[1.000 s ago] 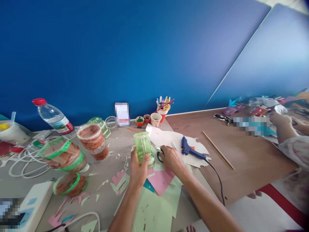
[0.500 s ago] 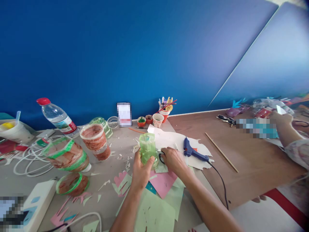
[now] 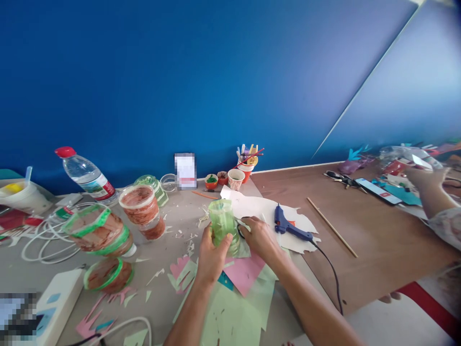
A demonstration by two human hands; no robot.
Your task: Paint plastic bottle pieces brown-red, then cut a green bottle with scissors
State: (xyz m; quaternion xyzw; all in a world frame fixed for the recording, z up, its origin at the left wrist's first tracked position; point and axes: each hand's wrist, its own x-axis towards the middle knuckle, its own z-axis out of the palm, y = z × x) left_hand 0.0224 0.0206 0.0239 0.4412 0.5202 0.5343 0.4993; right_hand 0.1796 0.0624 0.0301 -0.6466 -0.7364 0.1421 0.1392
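Note:
My left hand is wrapped round a green translucent plastic bottle section, holding it upright just above the table. My right hand lies beside it on the right, fingers curled over black-handled scissors that rest on white paper. Pink paper and light green paper sheets lie under my forearms. A blue glue gun with a black cord rests on the white paper just right of my right hand.
Brown-painted cut bottles with green tape stand at left beside a water bottle and white cables. Small paint cups and a brush cup stand by the blue wall. A wooden stick lies on the brown board. Another person's arm is at far right.
The green bottle section has moved slightly right and closer to my right hand, which has shifted a little toward it over the scissors. The camera view drifted slightly.

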